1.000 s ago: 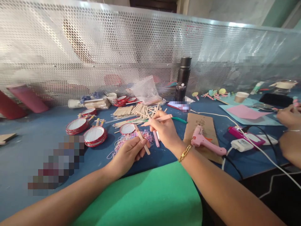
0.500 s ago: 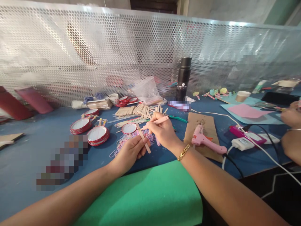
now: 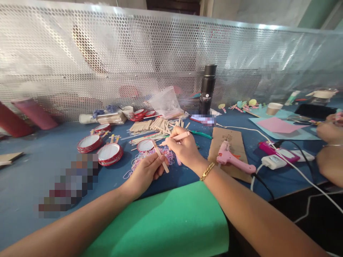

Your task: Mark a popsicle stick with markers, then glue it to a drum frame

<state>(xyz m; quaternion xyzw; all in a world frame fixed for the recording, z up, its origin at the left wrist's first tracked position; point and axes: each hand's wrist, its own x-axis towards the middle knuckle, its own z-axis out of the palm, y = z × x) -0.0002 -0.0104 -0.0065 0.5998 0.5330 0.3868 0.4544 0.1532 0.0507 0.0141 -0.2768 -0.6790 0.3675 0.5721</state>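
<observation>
My left hand (image 3: 147, 170) is closed around a wooden craft stick (image 3: 156, 147), which slants up and away from the fingers. In my right hand (image 3: 184, 150) is a pale pink marker (image 3: 182, 135), gripped like a pen, its tip close to the stick's upper part; whether the two touch I cannot tell. Beneath the hands lies a tangle of pink and purple string (image 3: 134, 165). Just beyond it is a white disc with a red rim (image 3: 145, 145). A heap of craft sticks (image 3: 142, 125) spreads behind the hands.
Red-rimmed drum-like pieces (image 3: 109, 153) stand left. A pink glue gun (image 3: 226, 159) rests on cardboard (image 3: 214, 142) at right, near a power strip (image 3: 276, 161) and cables. A black bottle (image 3: 207, 89) stands behind. Green sheet (image 3: 171, 221) covers the near edge. Another person's hand (image 3: 329, 128) is far right.
The whole view has shifted slightly, so things appear a little further left. Both hands keep their hold on the craft stick and the marker, with hardly any movement.
</observation>
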